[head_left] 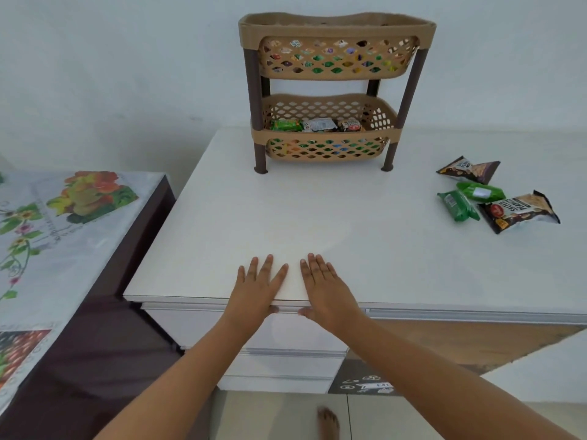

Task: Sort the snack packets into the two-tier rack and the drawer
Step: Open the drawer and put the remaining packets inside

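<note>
A tan two-tier rack [330, 27] with brown legs stands at the back of the white cabinet top [317, 211]. Snack packets fill its upper basket and several lie in the lower basket [317, 125]. At the right lie loose packets: a dark peanut packet [469, 169], two green packets [459, 205] and a salted peanuts packet [517, 211]. My left hand [259, 285] and my right hand [327, 287] rest flat, fingers straight, on the cabinet's front edge, thumbs hanging over the closed top drawer [197, 325].
A dark side table with a floral cloth [63, 223] stands to the left, lower than the cabinet. More drawers [279, 366] sit beneath the top one. Tiled floor and my foot [328, 423] show below.
</note>
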{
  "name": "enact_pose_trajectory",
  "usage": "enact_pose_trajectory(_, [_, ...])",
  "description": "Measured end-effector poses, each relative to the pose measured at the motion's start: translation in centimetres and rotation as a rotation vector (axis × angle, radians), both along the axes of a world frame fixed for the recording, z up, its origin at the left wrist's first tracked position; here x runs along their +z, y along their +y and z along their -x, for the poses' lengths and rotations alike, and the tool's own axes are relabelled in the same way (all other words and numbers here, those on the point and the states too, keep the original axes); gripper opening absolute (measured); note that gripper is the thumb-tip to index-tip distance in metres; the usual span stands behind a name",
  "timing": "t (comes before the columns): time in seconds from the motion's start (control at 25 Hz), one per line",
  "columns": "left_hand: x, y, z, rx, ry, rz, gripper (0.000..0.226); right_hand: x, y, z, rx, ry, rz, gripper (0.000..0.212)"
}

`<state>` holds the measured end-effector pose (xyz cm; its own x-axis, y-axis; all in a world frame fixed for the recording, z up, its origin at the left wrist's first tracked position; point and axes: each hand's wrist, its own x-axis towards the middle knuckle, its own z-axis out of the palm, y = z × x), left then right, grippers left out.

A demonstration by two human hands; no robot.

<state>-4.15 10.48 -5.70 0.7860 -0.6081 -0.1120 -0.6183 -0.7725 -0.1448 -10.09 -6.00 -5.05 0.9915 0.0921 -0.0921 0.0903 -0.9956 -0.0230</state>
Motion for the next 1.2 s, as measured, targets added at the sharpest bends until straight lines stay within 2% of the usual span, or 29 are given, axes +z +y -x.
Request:
enact_pose_trajectory(0.12, [0.2,-0.3,-0.1,0.013,0.000,-0.036,0.087,-0.1,0.4,-0.1,-0.022,-0.043,0.058,0.079])
enact_pose_trajectory(0.48, [0.5,-0.8,1.1,0.071,-0.026,-0.014,0.083,1.0,1.5,0.2,-0.065,0.003,0.171,0.076])
enact_pose_trajectory(0.72, [0.8,-1.1,3.3,0.108,-0.057,-0.072,0.084,0.8,2.1,1.9,-0.075,-0.030,0.137,0.070])
enact_pose_trajectory(0.92, [1.0,0.3,5.8,0.026,-0.085,-0.080,0.076,-0.7,2.6,5.0,-0.005,-0.108,0.090,0.069])
enact_pose_trajectory(1.0, [1.1,1.4,7.3,-0.095,-0.137,0.001,0.080,-1.4,2.5,6.7,0.097,-0.184,0.049,0.072])
enact_pose_trajectory(1.04, [1.1,2.2,8.2,-0.152,-0.107,0.020,0.081,-1.6,2.2,7.6,0.168,-0.200,0.035,0.073])
enact_pose_trajectory(1.08, [0.8,3.3,9.1,-0.232,-0.086,0.042,0.079,-1.6,1.8,8.6,0.255,-0.156,0.003,0.075])
enact_pose_trajectory(1.2, [-0.1,7.2,10.9,-0.385,0.008,0.055,0.080,-0.8,1.2,11.2,0.409,0.188,-0.180,0.078])
